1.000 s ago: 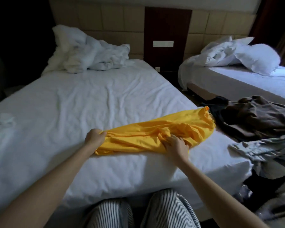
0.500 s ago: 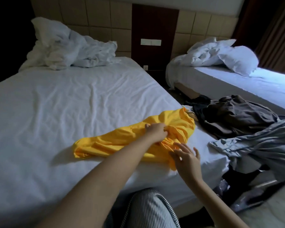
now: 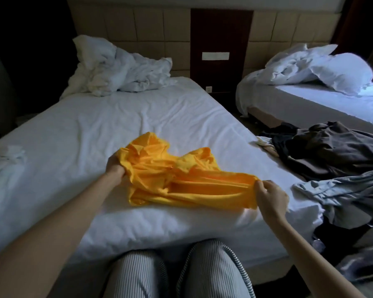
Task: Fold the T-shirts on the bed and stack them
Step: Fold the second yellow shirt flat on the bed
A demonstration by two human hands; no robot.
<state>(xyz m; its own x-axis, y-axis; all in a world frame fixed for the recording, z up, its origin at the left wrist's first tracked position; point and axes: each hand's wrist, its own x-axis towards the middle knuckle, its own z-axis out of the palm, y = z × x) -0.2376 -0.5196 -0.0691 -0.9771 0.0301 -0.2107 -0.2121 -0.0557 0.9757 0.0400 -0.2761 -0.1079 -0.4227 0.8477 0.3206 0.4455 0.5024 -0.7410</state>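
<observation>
Yellow T-shirt [image 3: 187, 186]: bunched near the foot edge of the white bed [image 3: 73, 147].
Left hand [image 3: 115, 166]: fingers curled round the shirt's left end.
Right hand [image 3: 270, 195]: apparently pinching the right edge; fingertips partly hidden.
Dark clothes [image 3: 332, 147]: heaped to the right.

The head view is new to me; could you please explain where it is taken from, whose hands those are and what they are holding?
There is no machine here: a person wears a wide-angle camera on the head, looking forward and down, so the arms coming in from below are their own, like the striped knees. Before them is a white bed. On it lies a crumpled yellow T-shirt, not yet folded. The left hand grips its left end; the right hand pinches its right edge. A bundled duvet lies at the far end. At the bed's right side, dark clothes and a grey shirt are heaped, with a second bed behind.
</observation>
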